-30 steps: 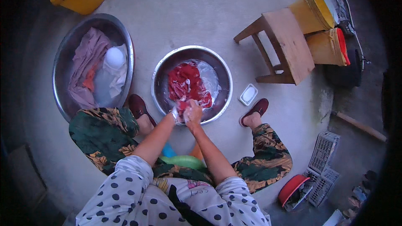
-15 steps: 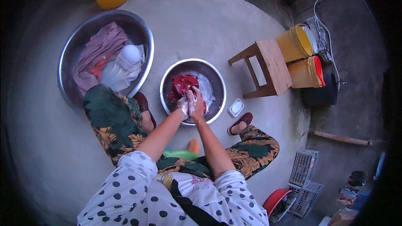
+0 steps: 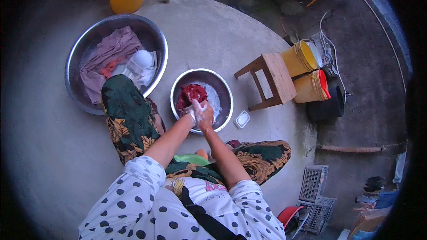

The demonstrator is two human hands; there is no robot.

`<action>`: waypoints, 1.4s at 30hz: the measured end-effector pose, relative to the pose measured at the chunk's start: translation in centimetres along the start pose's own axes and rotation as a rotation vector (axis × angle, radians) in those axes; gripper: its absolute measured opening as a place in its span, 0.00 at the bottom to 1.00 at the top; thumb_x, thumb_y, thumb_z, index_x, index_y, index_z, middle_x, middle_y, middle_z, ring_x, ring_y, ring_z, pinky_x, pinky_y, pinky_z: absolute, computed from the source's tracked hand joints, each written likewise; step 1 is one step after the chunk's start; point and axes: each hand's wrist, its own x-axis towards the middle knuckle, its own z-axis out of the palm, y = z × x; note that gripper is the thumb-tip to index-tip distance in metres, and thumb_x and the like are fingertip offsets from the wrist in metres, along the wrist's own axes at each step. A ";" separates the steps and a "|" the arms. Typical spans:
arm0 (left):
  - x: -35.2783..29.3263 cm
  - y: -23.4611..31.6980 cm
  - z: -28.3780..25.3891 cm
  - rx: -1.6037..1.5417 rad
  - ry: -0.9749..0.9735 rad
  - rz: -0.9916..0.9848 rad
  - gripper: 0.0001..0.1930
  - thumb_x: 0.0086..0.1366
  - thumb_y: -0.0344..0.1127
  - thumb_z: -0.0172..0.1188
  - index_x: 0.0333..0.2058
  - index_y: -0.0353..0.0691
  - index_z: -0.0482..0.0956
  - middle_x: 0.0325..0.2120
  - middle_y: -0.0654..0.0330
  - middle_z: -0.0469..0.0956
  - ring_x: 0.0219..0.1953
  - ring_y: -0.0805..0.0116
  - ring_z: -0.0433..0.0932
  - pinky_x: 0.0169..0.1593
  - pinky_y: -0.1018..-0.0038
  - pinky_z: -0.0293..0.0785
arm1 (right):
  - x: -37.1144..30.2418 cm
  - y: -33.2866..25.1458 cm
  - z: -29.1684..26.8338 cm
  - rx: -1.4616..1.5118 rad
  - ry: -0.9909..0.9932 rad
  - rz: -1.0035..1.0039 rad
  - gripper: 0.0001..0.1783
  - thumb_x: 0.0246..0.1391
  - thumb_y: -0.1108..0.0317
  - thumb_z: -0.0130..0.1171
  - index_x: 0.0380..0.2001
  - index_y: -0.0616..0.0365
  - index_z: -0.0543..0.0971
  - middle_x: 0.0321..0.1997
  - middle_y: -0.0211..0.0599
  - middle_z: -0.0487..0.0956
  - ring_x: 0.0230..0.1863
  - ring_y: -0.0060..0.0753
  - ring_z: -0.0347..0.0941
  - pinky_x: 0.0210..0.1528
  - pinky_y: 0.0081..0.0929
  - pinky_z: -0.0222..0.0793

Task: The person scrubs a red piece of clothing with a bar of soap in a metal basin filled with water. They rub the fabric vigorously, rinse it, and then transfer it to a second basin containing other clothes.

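Observation:
Both my hands are together over a small metal basin (image 3: 227, 98) on the floor, covered in white suds. Wet red cloth (image 3: 192, 94) bunches up in the basin just beyond them. My left hand (image 3: 191, 109) is closed on the cloth, pressed against my right hand (image 3: 206, 114), which grips it too. Part of the cloth is hidden beneath the fingers. Whitish soapy water (image 3: 214, 100) lies along the basin's right side.
A larger metal basin (image 3: 75, 95) at left holds mauve clothing (image 3: 109, 49) and white pieces. A wooden stool (image 3: 278, 78) and yellow buckets (image 3: 299, 60) stand at right. A small white dish (image 3: 242, 119) lies near the basin. Grey crates (image 3: 313, 184) stand lower right.
My hands stay in the basin and still grip the red cloth, their fingers slightly shifted. The whole view has moved a little, and my right knee and foot are drawn in somewhat.

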 end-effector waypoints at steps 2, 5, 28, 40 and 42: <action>-0.1 -0.9 2.2 -0.235 -0.037 0.011 0.19 0.57 0.55 0.44 0.33 0.47 0.72 0.30 0.62 0.73 0.33 0.68 0.72 0.38 0.69 0.69 | 2.0 5.4 0.5 -0.098 -0.018 0.090 0.22 0.45 0.49 0.52 0.18 0.60 0.70 0.19 0.48 0.72 0.21 0.46 0.68 0.25 0.38 0.61; 0.7 -0.4 0.7 -0.320 0.262 -0.095 0.19 0.55 0.56 0.45 0.31 0.46 0.73 0.27 0.59 0.74 0.28 0.64 0.74 0.34 0.65 0.70 | 0.9 3.1 0.4 0.130 0.055 0.063 0.21 0.48 0.51 0.48 0.18 0.61 0.69 0.17 0.47 0.70 0.20 0.41 0.67 0.24 0.37 0.60; 4.9 2.3 -5.5 1.042 1.269 0.033 0.26 0.52 0.47 0.56 0.48 0.47 0.63 0.51 0.53 0.57 0.51 0.57 0.60 0.51 0.65 0.58 | 12.6 20.7 3.6 -0.215 -0.239 0.852 0.41 0.41 0.32 0.40 0.55 0.44 0.56 0.56 0.58 0.56 0.53 0.64 0.54 0.55 0.46 0.50; 7.4 -0.4 -4.3 1.113 0.813 0.453 0.16 0.56 0.35 0.47 0.41 0.32 0.68 0.44 0.48 0.63 0.47 0.60 0.62 0.47 0.68 0.63 | 8.4 16.2 6.4 -0.035 0.126 -0.107 0.12 0.45 0.63 0.47 0.23 0.63 0.69 0.46 0.56 0.62 0.49 0.58 0.55 0.49 0.51 0.49; 5.9 -1.7 -4.1 1.454 0.746 0.249 0.17 0.54 0.30 0.46 0.43 0.33 0.64 0.50 0.49 0.55 0.52 0.54 0.55 0.55 0.66 0.53 | 6.3 17.7 7.5 -0.100 0.069 -0.075 0.13 0.44 0.62 0.48 0.24 0.62 0.69 0.48 0.57 0.61 0.51 0.59 0.53 0.51 0.53 0.47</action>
